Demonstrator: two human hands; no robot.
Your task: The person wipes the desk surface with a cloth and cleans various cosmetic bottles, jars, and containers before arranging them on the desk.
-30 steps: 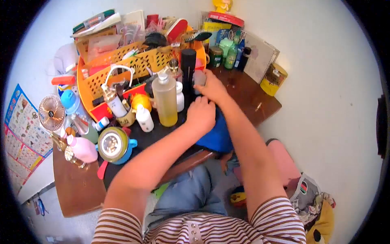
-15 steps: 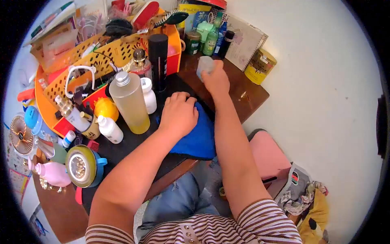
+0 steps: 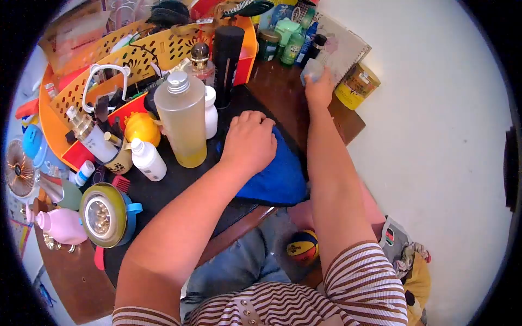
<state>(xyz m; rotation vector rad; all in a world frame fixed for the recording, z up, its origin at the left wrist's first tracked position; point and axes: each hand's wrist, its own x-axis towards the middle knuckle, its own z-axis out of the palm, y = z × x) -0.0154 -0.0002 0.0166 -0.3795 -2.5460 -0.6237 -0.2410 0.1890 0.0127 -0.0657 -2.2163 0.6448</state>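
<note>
Among the bottles at the back of the table, my right hand [image 3: 321, 89] grips a small translucent, whitish container [image 3: 312, 70]; its exact kind does not show. It is beside a dark slim bottle [image 3: 316, 46] and in front of a floral-patterned board [image 3: 342, 46]. Palm down, my left hand [image 3: 249, 138] rests on a blue cloth [image 3: 280, 176] over the black mat [image 3: 179, 190], its fingers laid out and slightly bent. Left of that hand stand a white bottle [image 3: 211, 114] and a tall bottle of yellowish liquid [image 3: 182, 125].
An orange perforated basket [image 3: 179, 46] full of odds and ends fills the back left. A yellow tin [image 3: 357, 87] stands near the table's right corner. A lidded blue mug [image 3: 130, 217] and a pink bottle [image 3: 62, 225] are at left. Below the table lies a small ball [image 3: 303, 247].
My right hand has carried the small container farther back and right, closer to the bottles and the floral board. My left hand stays on the blue cloth. The camera view has shifted.
</note>
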